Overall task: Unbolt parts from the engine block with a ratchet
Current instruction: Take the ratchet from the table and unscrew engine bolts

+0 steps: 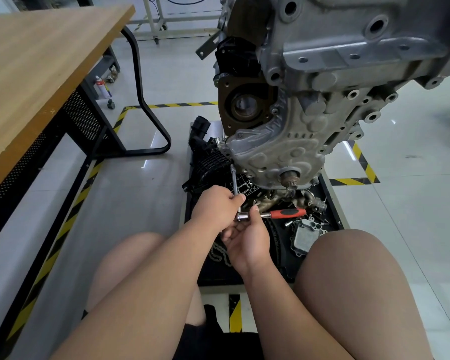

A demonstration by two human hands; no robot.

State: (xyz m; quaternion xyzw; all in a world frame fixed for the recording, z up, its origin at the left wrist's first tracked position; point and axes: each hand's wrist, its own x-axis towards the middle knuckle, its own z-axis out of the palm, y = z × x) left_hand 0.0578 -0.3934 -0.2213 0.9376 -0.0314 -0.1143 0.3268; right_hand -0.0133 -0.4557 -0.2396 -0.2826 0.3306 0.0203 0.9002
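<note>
A grey engine block [322, 105] hangs above a black tray [333, 201]. A ratchet with a red and black handle [287, 212] lies level, handle pointing right. Its chrome extension bar [235, 181] runs up to the lower left edge of the engine's cover. My left hand [216, 206] grips the lower part of the extension bar. My right hand [247, 236] holds the ratchet head [242, 217] from below, thumb up beside it. The bolt at the bar's tip is hidden.
Removed parts lie in the tray: a black plastic manifold [205, 157], a metal cooler housing [304, 235], a chain [218, 254], loose bolts. A wooden table [37, 74] with black legs stands at left. Yellow-black tape [361, 162] marks the floor. My bare knees flank the tray.
</note>
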